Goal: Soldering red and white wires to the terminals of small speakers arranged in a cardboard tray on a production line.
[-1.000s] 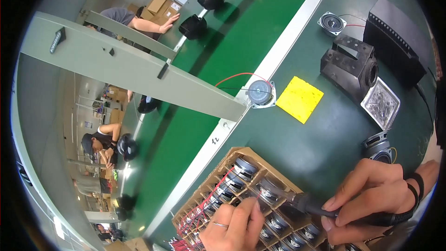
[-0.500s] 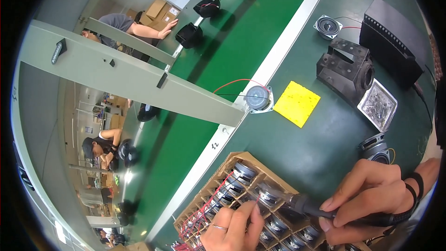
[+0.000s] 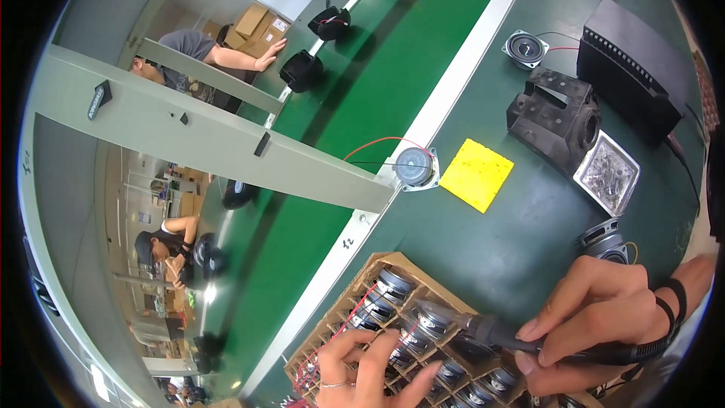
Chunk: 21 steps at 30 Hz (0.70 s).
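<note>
My right hand (image 3: pixel 596 321) is closed around the black handle of a soldering iron (image 3: pixel 495 331). The iron's front end points left, over a small round speaker (image 3: pixel 433 323) in a divided cardboard box (image 3: pixel 432 281); its tip is blurred. Over the box's near left part, my left hand (image 3: pixel 366 374) has its fingers spread, with a ring on one of them. Several more speakers sit in the compartments, some hidden under my left hand. Red wires (image 3: pixel 355 312) run along the box's left side.
Beyond the box lie a yellow sponge (image 3: pixel 477 175) and a loose speaker (image 3: pixel 414 167) with wires. At right are a black stand (image 3: pixel 555 109), a metal tray (image 3: pixel 609 174) and a black box-shaped unit (image 3: pixel 630 68). A green conveyor (image 3: pixel 362 91) passes left, behind a grey post (image 3: pixel 226 132); people work across it.
My left fingers were pinched at a thin red wire by the iron; they have let go, spread and drawn back left. The right hand with the iron stays nearly in place.
</note>
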Motion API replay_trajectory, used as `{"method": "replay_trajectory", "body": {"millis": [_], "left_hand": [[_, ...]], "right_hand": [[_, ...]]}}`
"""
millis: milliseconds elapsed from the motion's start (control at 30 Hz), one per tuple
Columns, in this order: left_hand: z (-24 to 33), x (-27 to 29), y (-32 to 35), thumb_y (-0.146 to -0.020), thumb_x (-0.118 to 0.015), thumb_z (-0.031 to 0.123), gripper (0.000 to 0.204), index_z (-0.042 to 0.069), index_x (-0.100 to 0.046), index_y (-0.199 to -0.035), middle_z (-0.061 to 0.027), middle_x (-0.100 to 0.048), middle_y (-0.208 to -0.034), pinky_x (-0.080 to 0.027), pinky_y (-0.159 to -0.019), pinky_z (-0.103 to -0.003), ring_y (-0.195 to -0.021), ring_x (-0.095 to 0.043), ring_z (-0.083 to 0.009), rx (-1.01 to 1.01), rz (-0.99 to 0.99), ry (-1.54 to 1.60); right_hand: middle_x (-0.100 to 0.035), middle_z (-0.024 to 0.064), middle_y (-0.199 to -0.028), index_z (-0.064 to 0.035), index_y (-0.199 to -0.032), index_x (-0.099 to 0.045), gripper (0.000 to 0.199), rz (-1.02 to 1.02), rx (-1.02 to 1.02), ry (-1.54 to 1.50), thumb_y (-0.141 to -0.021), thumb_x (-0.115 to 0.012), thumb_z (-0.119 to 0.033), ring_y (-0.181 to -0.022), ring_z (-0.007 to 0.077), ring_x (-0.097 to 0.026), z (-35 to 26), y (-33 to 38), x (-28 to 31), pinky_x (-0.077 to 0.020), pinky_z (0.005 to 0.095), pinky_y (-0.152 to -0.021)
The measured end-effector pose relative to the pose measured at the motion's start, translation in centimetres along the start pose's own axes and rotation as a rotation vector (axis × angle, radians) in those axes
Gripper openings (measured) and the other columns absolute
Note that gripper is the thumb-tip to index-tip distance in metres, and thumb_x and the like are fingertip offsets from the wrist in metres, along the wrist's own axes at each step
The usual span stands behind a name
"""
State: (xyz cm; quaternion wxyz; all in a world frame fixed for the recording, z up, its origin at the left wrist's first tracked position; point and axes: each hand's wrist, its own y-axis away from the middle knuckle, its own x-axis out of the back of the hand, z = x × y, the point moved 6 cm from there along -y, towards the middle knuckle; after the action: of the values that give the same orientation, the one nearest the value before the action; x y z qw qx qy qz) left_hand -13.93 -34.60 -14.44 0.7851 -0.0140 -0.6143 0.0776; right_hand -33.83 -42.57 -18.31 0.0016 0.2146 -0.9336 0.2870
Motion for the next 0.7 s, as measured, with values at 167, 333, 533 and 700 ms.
{"method": "replay_trajectory", "body": {"millis": [167,333,533,700], "left_hand": [[-0.1,0.4,0.5,-0.074,-0.088,0.013,0.038,0.008,-0.072,-0.108,-0.0161,-0.055,-0.131,-0.050,-0.091,-0.042,-0.110,-0.059,-0.0350,-0.126,-0.090,-0.055],[0.3,0.0,0.5,-0.075,-0.083,0.006,0.022,0.009,-0.073,-0.095,-0.0100,-0.061,-0.127,-0.045,-0.098,-0.044,-0.115,-0.056,-0.0344,-0.206,-0.125,-0.173],[0.0,-0.2,0.7,-0.079,-0.078,-0.001,0.024,0.005,-0.068,-0.100,-0.0116,-0.063,-0.116,-0.048,-0.091,-0.043,-0.107,-0.059,-0.0337,-0.217,-0.076,-0.125],[0.6,-0.2,0.4,-0.083,-0.074,-0.007,0.023,0.001,-0.067,-0.104,-0.0143,-0.066,-0.096,-0.051,-0.080,-0.039,-0.088,-0.063,-0.0320,-0.241,-0.003,-0.048]], "right_hand": [[-0.071,0.0109,-0.092,-0.0079,-0.079,-0.073,0.022,0.023,-0.019,0.020,-0.067,-0.091,-0.003,-0.071,0.0127,-0.070,0.0,0.3,0.3,-0.0523,0.0196,-0.059],[-0.070,0.0106,-0.091,-0.0086,-0.078,-0.073,0.021,0.011,-0.021,0.040,-0.067,-0.091,-0.004,-0.070,0.0125,-0.070,0.1,0.2,0.2,-0.0515,0.0190,-0.058],[-0.070,0.0106,-0.092,-0.0084,-0.079,-0.073,0.023,0.018,-0.008,0.038,-0.067,-0.091,-0.004,-0.071,0.0125,-0.070,0.0,0.0,0.1,-0.0518,0.0191,-0.059],[-0.068,0.0113,-0.096,-0.0078,-0.081,-0.073,0.025,0.007,-0.006,0.023,-0.065,-0.092,-0.002,-0.071,0.0130,-0.070,-0.1,0.3,0.4,-0.0533,0.0199,-0.061]]}}
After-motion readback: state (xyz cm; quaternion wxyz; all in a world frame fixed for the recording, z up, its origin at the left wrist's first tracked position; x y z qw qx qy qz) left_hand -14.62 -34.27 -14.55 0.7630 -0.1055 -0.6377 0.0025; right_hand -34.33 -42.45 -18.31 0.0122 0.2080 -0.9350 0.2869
